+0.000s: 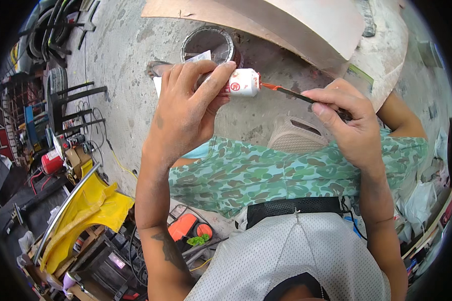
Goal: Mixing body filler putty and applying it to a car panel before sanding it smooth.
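My left hand [183,110] is closed round a white tube [245,83] with red print, held sideways above my lap. Orange-red paste shows at the tube's open end, which points right. In my right hand [354,120] is a thin, dark, flat-looking tool [297,94], gripped between thumb and fingers. Orange paste coats its tip, which reaches to the tube's mouth. Whether the tip touches the tube's rim is hard to tell. Part of the tube is hidden behind my left fingers.
Beyond my hands, an open round can [232,46] stands on the concrete floor [135,55]. A large curved pale panel [306,30] lies at the far right. Black metal stands [80,95], a yellow panel [93,210] and an orange-and-black tool [186,227] are on the left.
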